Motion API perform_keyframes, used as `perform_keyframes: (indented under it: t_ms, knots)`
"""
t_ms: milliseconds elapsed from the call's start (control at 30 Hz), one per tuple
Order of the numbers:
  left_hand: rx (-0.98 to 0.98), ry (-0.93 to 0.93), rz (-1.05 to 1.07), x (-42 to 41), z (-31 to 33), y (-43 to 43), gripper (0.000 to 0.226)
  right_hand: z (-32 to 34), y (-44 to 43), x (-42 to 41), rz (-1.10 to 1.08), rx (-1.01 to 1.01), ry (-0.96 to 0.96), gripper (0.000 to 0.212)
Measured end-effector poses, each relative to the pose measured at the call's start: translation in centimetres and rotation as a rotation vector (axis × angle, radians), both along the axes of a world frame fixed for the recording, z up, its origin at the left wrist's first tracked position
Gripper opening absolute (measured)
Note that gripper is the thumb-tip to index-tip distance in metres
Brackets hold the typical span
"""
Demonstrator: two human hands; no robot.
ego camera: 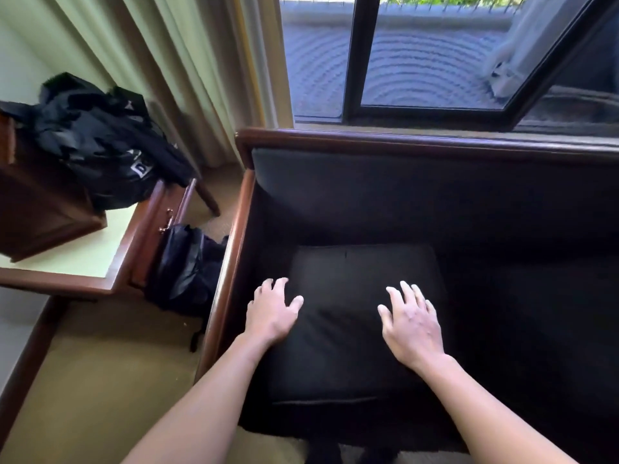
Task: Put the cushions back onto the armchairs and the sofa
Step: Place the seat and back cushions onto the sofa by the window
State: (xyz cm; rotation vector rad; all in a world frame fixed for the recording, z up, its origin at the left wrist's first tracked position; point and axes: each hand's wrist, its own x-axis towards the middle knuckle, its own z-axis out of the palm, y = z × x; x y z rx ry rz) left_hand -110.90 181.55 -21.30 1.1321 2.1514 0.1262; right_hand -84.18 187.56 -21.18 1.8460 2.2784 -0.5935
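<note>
A black cushion (351, 316) lies flat in the seat of a dark sofa (418, 192) with a wooden frame, at the sofa's left end, just beside the wooden armrest. Both of the person's hands are laid palm down on top of the cushion, probably to press it into the seat and square it against the back. The left hand (273, 313) rests near the cushion's left edge, fingers spread and slightly curled, gripping nothing. The right hand (412, 324) rests toward the cushion's right side, fingers fanned wide and flat, also holding nothing. The cushion sits directly under both palms, its front edge close to the person and its far edge toward the sofa's back. To the left of the sofa stands a desk (83, 259) with black clothing (100, 142) heaped on it.
</note>
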Motion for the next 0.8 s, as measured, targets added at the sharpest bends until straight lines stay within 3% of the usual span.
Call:
perform_keyframes:
  t_ms: [200,400,600,800]
  knots:
    - [-0.098,-0.002,0.245,-1.9,-7.2,6.5,0.111,-7.1,8.9,1.1,-0.117,-0.11,-0.063,0.059]
    - [0.005,-0.11,0.536,-4.6,-13.3,10.6,0.146,-12.8,16.0,3.0,-0.432,-0.2,-0.024,0.08]
    - [0.026,-0.121,0.671,-5.0,-15.7,11.8,0.152,-16.7,16.4,3.4,-0.626,-0.105,0.02,0.098]
    - [0.086,-0.087,0.757,-4.5,-14.8,11.8,0.136,-16.6,16.0,4.1,-0.701,-0.08,0.082,0.109]
